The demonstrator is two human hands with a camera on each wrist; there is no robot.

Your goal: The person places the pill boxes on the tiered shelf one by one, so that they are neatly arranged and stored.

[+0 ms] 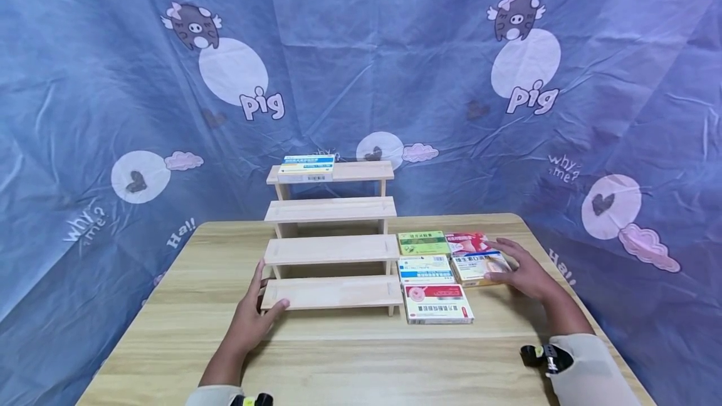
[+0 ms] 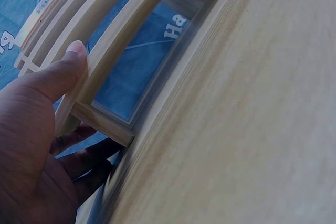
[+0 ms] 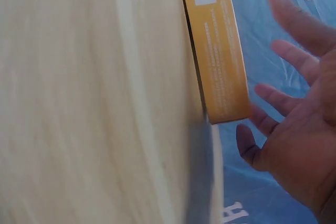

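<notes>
A wooden stepped display rack (image 1: 333, 249) with several tiers stands on the table. My left hand (image 1: 251, 312) grips the left end of its lowest step; in the left wrist view the thumb lies on top and the fingers go underneath. My right hand (image 1: 521, 271) is spread at the right side of a white-and-orange medicine box (image 1: 479, 268). The right wrist view shows this box's orange side (image 3: 220, 66) beside the loosely extended fingers. Left of it lie a white-and-blue box (image 1: 425, 270), a green box (image 1: 422, 243) and a red-and-white box (image 1: 439, 304). Behind it is a red box (image 1: 467, 243).
A white, blue and yellow medicine box (image 1: 307, 168) lies on the left of the rack's top step. The wood-grain table (image 1: 338, 356) ends close behind the rack. A blue printed cloth (image 1: 361, 49) hangs at the back and sides.
</notes>
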